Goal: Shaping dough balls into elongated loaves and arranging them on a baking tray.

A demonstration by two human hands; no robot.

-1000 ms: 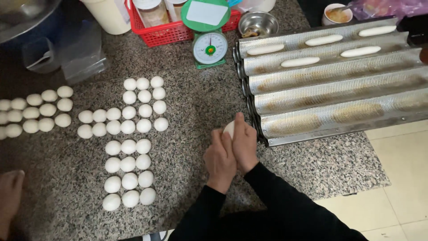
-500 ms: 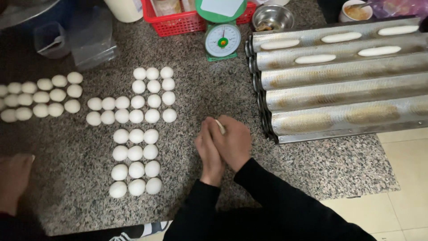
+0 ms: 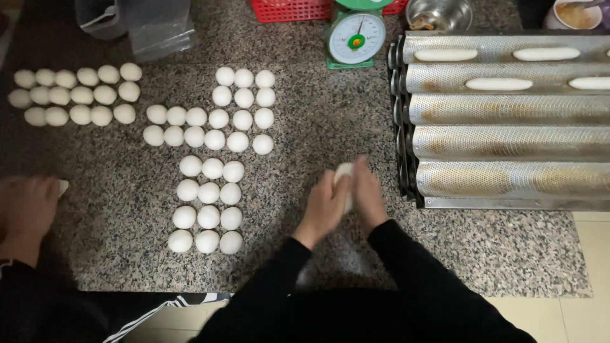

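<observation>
The dough point(image 3: 344, 173) is mostly hidden between the left hand point(image 3: 325, 206) and right hand point(image 3: 368, 194), both pressed together on it above the granite counter point(image 3: 305, 184), beside the tray point(image 3: 508, 121).

Granite counter point(image 3: 305, 114); dough balls point(image 3: 210, 203) (rows); scale point(image 3: 356, 38); baguette tray point(image 3: 508, 121).

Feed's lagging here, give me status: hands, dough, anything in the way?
Left hand and right hand cupped round one dough piece over the counter. Tray right, dough balls left, path clear.
</observation>
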